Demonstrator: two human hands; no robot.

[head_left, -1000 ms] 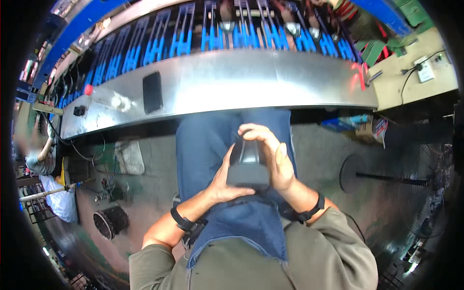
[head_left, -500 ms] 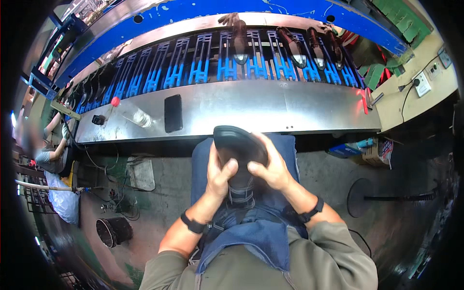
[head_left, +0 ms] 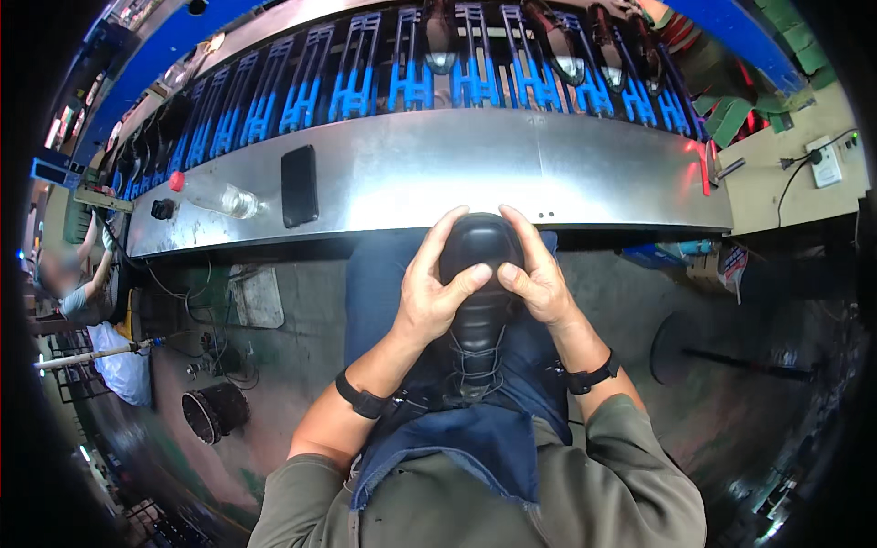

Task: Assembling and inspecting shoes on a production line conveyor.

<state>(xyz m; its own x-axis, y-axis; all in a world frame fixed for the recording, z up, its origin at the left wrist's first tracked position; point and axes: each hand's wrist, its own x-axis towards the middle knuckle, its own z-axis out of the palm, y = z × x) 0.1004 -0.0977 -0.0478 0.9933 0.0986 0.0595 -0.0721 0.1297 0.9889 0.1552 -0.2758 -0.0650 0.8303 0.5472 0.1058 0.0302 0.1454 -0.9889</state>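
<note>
A black shoe [head_left: 478, 315] rests over my lap on the dark blue apron [head_left: 457, 447], its rounded toe pointing away from me and thin cord laced across its upper. My left hand [head_left: 434, 297] grips the left side of the toe, thumb pressed on top. On the other side my right hand [head_left: 539, 283] mirrors it, its thumb close to the left one. The sole is hidden beneath the shoe.
Ahead is a steel counter [head_left: 384, 164] with a black phone [head_left: 299, 186] and a clear bottle [head_left: 219, 196]. Behind it, blue racks [head_left: 356, 87] carry several dark shoes [head_left: 559, 50]. A black bucket [head_left: 215, 413] stands on the floor. A co-worker [head_left: 78, 283] is far left.
The shoe has turned so that its upper and toe top face up; before, its sole edge showed. Both hands have shifted with it, and the head view has moved.
</note>
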